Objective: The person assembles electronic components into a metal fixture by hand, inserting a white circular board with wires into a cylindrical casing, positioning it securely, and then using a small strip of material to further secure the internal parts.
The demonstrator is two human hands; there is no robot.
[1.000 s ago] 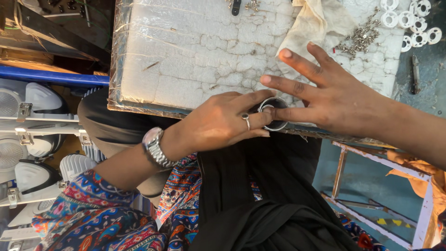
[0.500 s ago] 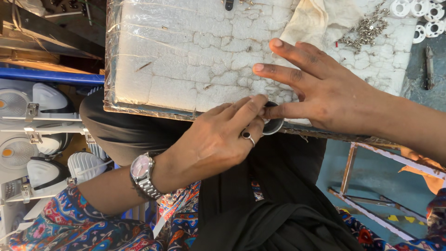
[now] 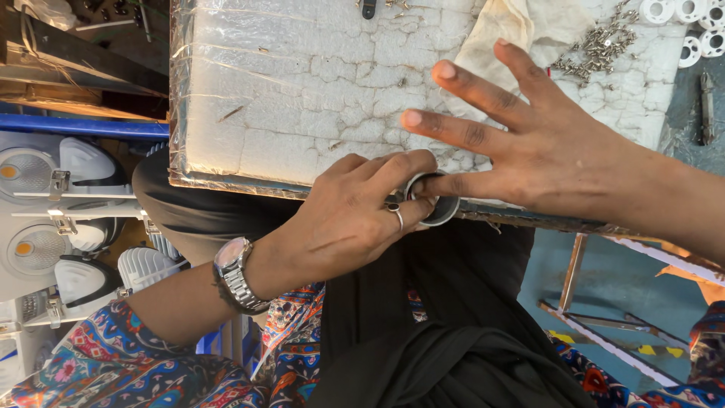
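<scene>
Closest to the camera there's black cloth (image 3: 453, 332) over the lap and a bright floral sleeve (image 3: 98, 363) on the left arm, which wears a silver wristwatch (image 3: 238, 273).

Just past that, both hands meet on a small round metal ring part (image 3: 432, 205), sitting right at the near edge of the tabletop (image 3: 287, 113) and overhanging it a bit. It looks short and cup-like, with the open dark mouth facing up at the camera, so there's no real long axis across the board. The left hand (image 3: 343, 223) has its grip pinched together on the ring's left rim, thumb and forefinger curled over it, a finger ring showing. The right hand (image 3: 544, 155) presses one finger against the part from the right, while its other fingers are spread apart over the board, clamped on nothing.

Beyond the ring, the tabletop is cracked white foam under clear film. A cream cloth (image 3: 513, 38) lies at the far side, with a pile of small screws (image 3: 600, 47) right of it and white round spools (image 3: 691, 26) in the corner.

Left of the tabletop, white lamp housings (image 3: 53, 211) sit stacked.
</scene>
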